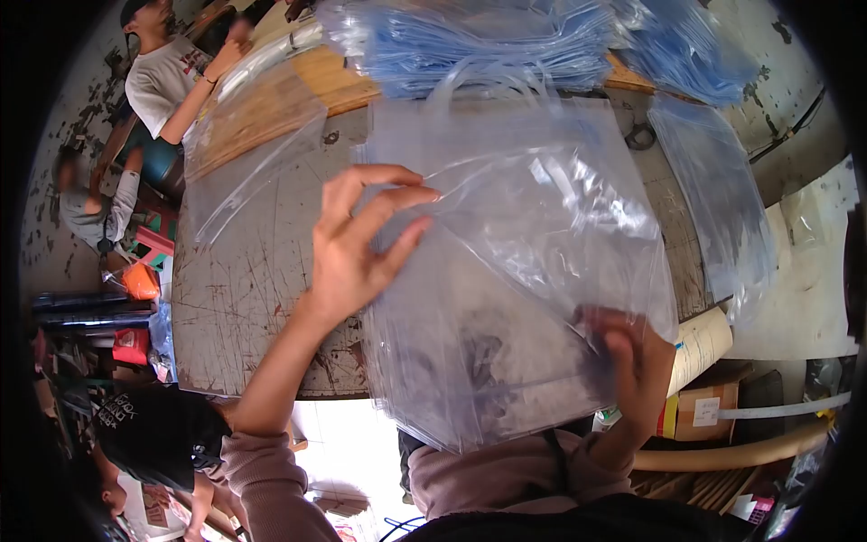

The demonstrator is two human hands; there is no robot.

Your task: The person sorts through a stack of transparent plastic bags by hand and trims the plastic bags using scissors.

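Note:
A stack of clear plastic bags (424, 343) with looped handles at the far end lies on the scratched table and reaches over its near edge. My left hand (357, 244) is above the left side of the stack, thumb and fingers apart, fingertips close to a raised fold of the top sheet. At the lower right, my right hand (637, 357) has its fingers bent around the edge of the plastic sheet, partly seen through it. The top sheet is creased and lifted between both hands.
Piles of bluish plastic bags (488, 45) lie at the back. More clear sheets hang at the right (713, 190) and lie at the left (262, 144). A person (167, 81) works at the far left; others are lower left. A cardboard box (709, 411) is at the right.

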